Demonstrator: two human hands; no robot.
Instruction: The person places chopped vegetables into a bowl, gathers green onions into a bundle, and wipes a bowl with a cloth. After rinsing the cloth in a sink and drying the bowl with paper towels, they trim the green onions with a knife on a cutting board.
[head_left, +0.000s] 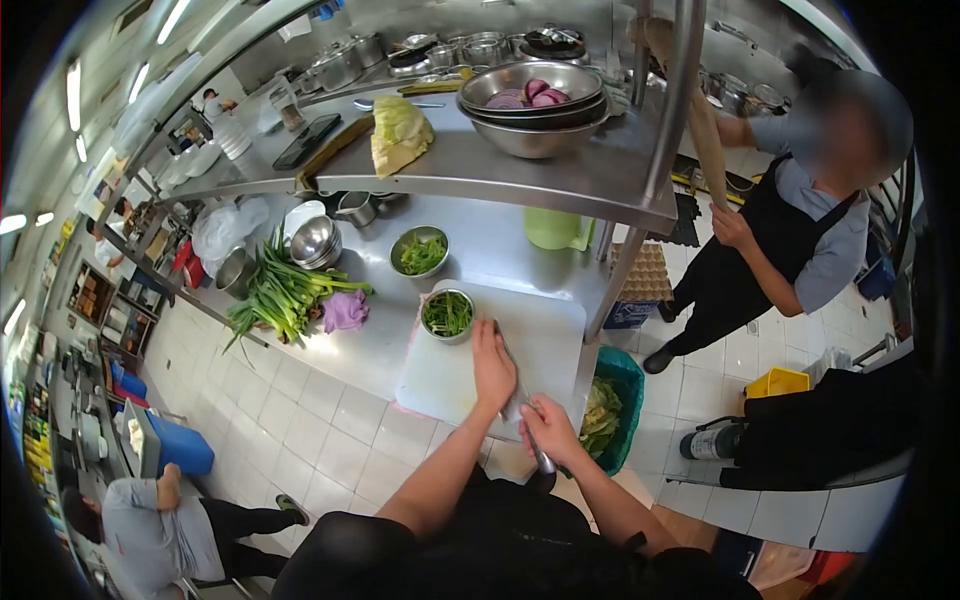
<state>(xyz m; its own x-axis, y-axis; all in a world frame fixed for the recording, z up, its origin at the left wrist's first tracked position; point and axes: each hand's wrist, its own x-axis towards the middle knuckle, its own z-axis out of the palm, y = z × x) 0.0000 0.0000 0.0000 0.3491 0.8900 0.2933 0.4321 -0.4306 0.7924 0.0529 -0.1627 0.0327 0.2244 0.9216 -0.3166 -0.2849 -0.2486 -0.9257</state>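
A knife (pixel 511 408) is in my right hand (pixel 551 430), whose fingers wrap round its handle near the board's front edge. My left hand (pixel 493 368) lies with fingers stretched out along the blade, over the white cutting board (pixel 552 335). Just beyond those fingertips, a small metal bowl (pixel 431 330) of cut greens (pixel 448 312) stands on the board. Farther back on the steel counter is a second metal bowl (pixel 436 269) with leafy greens (pixel 420 252).
A bunch of green onions (pixel 275 295) and a purple cloth (pixel 346 310) lie at left. Overhead, a shelf (pixel 480 172) holds cabbage (pixel 398 138) and bowls with onions (pixel 545 95). A green-lined bin (pixel 625 385) stands at right. A person (pixel 800 210) holds a long wooden paddle (pixel 706 140).
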